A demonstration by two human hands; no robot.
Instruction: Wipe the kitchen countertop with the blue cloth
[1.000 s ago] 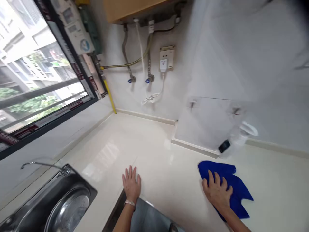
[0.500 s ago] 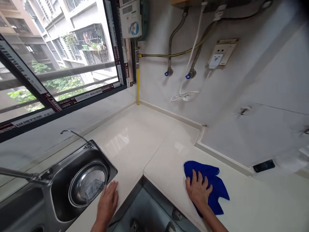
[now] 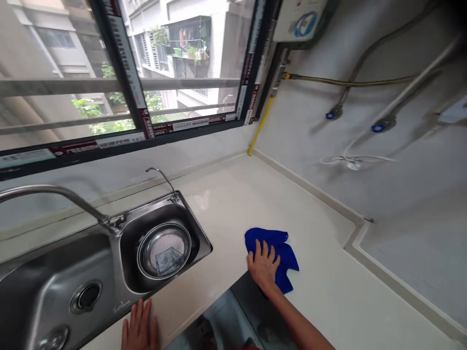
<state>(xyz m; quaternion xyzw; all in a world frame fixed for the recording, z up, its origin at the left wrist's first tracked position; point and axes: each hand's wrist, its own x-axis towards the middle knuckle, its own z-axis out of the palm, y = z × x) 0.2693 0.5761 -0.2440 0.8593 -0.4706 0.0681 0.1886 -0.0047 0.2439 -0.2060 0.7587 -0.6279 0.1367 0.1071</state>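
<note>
While your right hand [image 3: 263,266] presses flat, fingers spread, on the blue cloth [image 3: 272,253] lying on the counter [image 3: 328,287] right of the sink [image 3: 109,262], your left hand [image 3: 140,328] rests open just before the sink's front edge.

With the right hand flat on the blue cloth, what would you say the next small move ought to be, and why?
Probably a sweep of the blue cloth away from the edge, toward the corner by the yellow pipe. The right hand presses flat on it near the front edge of the counter, a wide bare stretch lies beyond, and the left hand rests on the edge in front of the sink.
</note>
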